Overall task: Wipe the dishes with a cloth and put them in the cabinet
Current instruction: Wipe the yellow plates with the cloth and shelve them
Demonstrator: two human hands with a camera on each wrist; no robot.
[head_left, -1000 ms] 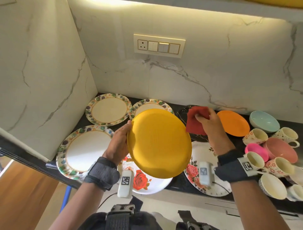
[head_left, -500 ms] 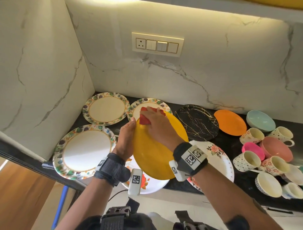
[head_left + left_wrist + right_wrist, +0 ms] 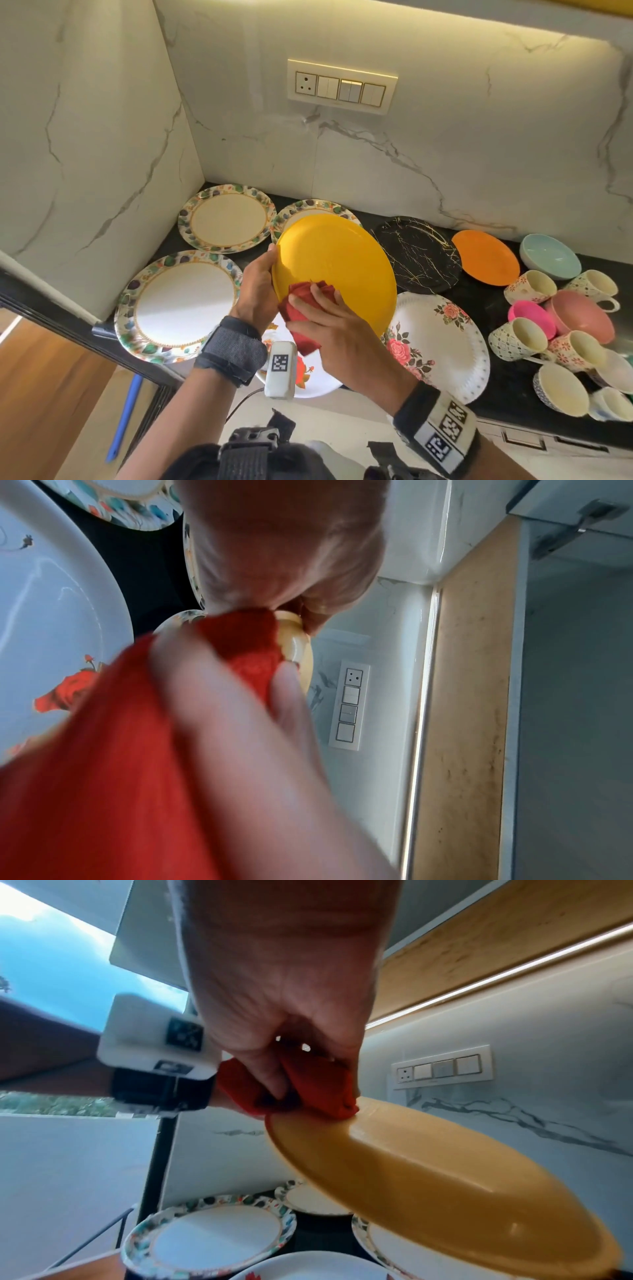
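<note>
Yellow plate [image 3: 334, 270] tilted, face toward person, left hand [image 3: 257, 291] gripping rim, right hand [image 3: 337, 334] clutching red cloth [image 3: 301, 313] against it

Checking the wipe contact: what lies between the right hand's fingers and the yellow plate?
The red cloth, bunched under the right hand, lies against the yellow plate near its left edge; head and right wrist views show it.

Both forearms reach forward over the table, each wrist strapped with a dark band. The left hand [image 3: 257, 291] is raised, thumb on the near face of the yellow plate [image 3: 339, 260], gripping its left rim. The right hand [image 3: 339, 329] crosses just beside it, fingers curled around a red cloth [image 3: 301, 308], pressing it onto the plate.
</note>
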